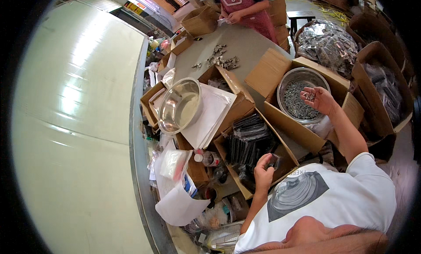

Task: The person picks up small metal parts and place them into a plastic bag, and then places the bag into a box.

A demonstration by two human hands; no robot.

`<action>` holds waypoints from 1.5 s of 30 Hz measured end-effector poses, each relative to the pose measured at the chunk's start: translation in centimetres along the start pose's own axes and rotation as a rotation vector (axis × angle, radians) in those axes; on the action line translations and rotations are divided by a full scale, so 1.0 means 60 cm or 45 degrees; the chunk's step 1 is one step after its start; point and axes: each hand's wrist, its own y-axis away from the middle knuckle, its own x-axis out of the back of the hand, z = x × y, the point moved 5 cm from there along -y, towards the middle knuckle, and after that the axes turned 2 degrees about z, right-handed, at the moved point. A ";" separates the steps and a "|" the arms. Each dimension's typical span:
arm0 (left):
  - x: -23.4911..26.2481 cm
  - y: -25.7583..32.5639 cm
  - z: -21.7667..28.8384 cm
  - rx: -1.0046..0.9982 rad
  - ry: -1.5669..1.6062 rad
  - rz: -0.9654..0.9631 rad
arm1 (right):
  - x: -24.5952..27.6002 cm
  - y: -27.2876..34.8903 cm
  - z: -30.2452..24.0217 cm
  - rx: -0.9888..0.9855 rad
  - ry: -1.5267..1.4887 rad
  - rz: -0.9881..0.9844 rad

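My right hand [322, 100] is turned palm up over a round metal bowl [325, 80], with a few small screws [309, 96] lying on its curled fingers. Below it the bowl is heaped with loose grey screws [294, 98] and sits inside an open cardboard box [267, 69]. Closer to my body, my left hand [263, 174] grips a small clear plastic bag [274, 162] with something dark in it. That hand is at the near edge of a second box [280, 142], which holds a stack of black bagged pieces [247, 142].
An empty metal bowl [182, 105] rests on white sheets [210, 113] to the left. Small metal parts [219, 60] lie on the grey table [245, 41]. Across it stands a person in a red apron [258, 19]. A bottle [208, 159] stands near the left box.
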 end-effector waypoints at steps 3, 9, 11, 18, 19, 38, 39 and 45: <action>-0.001 0.006 -0.011 0.051 0.051 0.114 | 0.000 0.014 0.009 0.038 -0.040 -0.178; 0.001 0.010 -0.010 0.049 -0.111 0.210 | -0.007 0.025 0.005 0.080 -0.082 -0.165; 0.002 0.012 -0.012 0.030 -0.103 0.220 | -0.008 0.022 0.007 0.066 -0.073 -0.175; -0.004 0.018 -0.004 -0.017 -0.038 0.170 | -0.012 0.023 0.011 0.093 0.062 -0.185; -0.005 0.018 -0.003 -0.023 -0.028 0.158 | -0.012 0.023 0.011 0.103 0.083 -0.187; -0.032 -0.010 0.029 -0.118 -0.062 -0.009 | -0.190 0.104 0.164 -0.206 0.249 -0.415; -0.033 -0.007 0.044 -0.118 -0.022 -0.007 | -0.202 0.112 0.183 0.046 0.786 -0.510; -0.032 -0.006 0.051 0.229 0.106 -0.018 | -0.241 0.158 0.259 0.023 0.981 -0.732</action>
